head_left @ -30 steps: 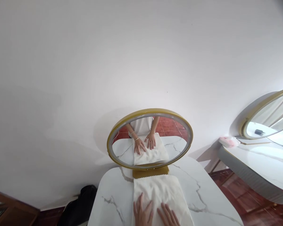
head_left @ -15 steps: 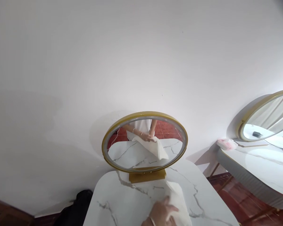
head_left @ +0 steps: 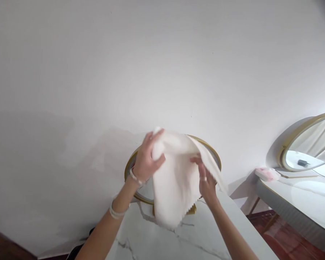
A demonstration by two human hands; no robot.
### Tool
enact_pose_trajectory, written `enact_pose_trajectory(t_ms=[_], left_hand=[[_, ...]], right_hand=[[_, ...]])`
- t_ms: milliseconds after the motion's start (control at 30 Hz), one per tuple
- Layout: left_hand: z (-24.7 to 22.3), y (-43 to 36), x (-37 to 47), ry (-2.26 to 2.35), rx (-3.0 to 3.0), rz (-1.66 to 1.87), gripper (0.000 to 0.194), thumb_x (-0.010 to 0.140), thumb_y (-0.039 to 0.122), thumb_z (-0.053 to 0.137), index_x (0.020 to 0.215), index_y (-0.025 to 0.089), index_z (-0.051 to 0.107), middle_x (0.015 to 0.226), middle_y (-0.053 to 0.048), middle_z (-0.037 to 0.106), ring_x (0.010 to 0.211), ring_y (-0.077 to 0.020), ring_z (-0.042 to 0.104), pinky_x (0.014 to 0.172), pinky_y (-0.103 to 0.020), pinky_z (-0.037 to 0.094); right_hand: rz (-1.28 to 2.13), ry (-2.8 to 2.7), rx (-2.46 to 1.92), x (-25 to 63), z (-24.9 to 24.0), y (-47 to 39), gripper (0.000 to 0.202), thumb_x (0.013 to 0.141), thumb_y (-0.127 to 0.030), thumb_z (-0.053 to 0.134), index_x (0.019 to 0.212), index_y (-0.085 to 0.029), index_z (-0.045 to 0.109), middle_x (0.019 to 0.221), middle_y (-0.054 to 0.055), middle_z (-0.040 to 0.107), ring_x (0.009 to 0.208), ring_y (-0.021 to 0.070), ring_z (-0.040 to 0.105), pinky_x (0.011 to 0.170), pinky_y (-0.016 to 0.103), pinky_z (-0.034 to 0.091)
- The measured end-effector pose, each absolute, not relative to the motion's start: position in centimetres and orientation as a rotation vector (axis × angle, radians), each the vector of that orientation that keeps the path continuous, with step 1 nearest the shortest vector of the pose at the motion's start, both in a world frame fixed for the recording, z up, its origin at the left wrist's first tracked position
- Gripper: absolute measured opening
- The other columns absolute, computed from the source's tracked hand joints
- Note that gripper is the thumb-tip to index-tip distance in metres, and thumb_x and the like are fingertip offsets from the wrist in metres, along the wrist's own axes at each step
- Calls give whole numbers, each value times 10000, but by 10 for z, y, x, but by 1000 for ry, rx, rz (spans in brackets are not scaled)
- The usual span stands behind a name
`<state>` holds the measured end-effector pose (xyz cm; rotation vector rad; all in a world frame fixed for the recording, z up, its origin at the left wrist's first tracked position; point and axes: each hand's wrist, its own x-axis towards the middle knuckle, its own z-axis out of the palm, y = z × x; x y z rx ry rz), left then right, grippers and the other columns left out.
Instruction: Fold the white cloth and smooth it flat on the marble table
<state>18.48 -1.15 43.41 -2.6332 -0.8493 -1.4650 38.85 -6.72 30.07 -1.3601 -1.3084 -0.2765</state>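
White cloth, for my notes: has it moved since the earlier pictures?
Yes, upward: the white cloth, earlier below the mirror, now hides much of it.

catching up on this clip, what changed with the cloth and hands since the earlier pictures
The white cloth, flat on the marbled table a second ago, has been lifted up and now hangs in front of the mirror. The left hand holds its upper left edge; the right hand is at its right side, grip unclear. The mirror, marbled table and pink-and-white packet stayed put.
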Motion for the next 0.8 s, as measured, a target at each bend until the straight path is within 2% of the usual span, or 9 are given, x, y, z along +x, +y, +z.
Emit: enact_pose_trajectory(t_ms=[33, 100, 167, 233, 300, 400, 567, 667, 800], left_hand=[[442, 6, 182, -934, -2567, -1496, 600, 813, 288, 529, 1393, 238, 387, 1353, -64, 461, 1188, -223, 496, 975, -363, 466], [446, 35, 178, -1106, -2531, -1451, 496, 843, 328, 544, 1317, 194, 484, 1269, -78, 515, 1143, -216, 525, 976, -371, 460], [440, 54, 178, -1236, -2507, -1365, 369, 889, 360, 513, 1189, 160, 590, 1228, -102, 542, 1147, -232, 517, 1000, -417, 433], [430, 60, 182, -1236, -2405, -1364, 334, 929, 344, 450, 1147, 160, 622, 1323, -128, 483, 1235, -265, 437, 1036, -475, 384], [422, 56, 191, -1072, -2354, -1378, 356, 957, 248, 348, 1211, 198, 592, 1425, -100, 398, 1316, -247, 346, 1075, -464, 340], [420, 43, 212, -742, -2513, -1159, 464, 954, 143, 244, 1324, 263, 497, 1398, -32, 465, 1292, -164, 388, 1079, -371, 342], [425, 34, 262, -695, -2443, -877, 445, 948, 434, 395, 1378, 323, 427, 1376, -41, 502, 1190, -260, 463, 1001, -457, 351], [427, 36, 293, -628, -2426, -804, 391, 959, 409, 388, 1324, 306, 485, 1277, -44, 576, 1099, -241, 511, 950, -429, 359], [429, 36, 322, -550, -2475, -722, 272, 951, 354, 454, 1153, 246, 603, 1083, -35, 661, 980, -198, 562, 891, -382, 378]], right_hand=[[-280, -1254, -1309, 388, 326, -52, 473, 968, -417, 188, 1243, -217, 517, 1178, 107, 596, 1140, 250, 524, 934, 426, 434], [-444, -1181, -1331, 385, 363, -26, 432, 947, -459, 301, 1194, -190, 531, 1196, 130, 561, 1164, 272, 472, 956, 451, 381], [-611, -1185, -1399, 383, 380, -7, 405, 927, -461, 367, 1172, -186, 536, 1230, 136, 533, 1196, 293, 419, 978, 486, 316], [-699, -1249, -1440, 384, 382, 4, 364, 936, -430, 364, 1165, -203, 533, 1203, 108, 554, 1181, 274, 422, 1015, 506, 241], [-737, -1311, -1445, 389, 377, 9, 353, 944, -423, 356, 1177, -220, 527, 1152, 79, 579, 1134, 241, 449, 1045, 492, 198], [-770, -1350, -1465, 404, 371, 6, 379, 943, -453, 357, 1209, -248, 534, 1147, 68, 575, 1106, 234, 456, 1044, 469, 216], [-589, -1184, -1533, 439, 350, -5, 432, 938, -509, 325, 1211, -249, 536, 1154, 76, 593, 1089, 258, 471, 951, 445, 328], [-418, -1028, -1566, 462, 319, -12, 473, 948, -512, 253, 1190, -218, 534, 1123, 107, 604, 1046, 272, 498, 892, 456, 376], [-416, -940, -1587, 480, 286, -18, 491, 958, -476, 217, 1189, -181, 534, 1134, 138, 600, 1102, 292, 495, 947, 526, 351]])
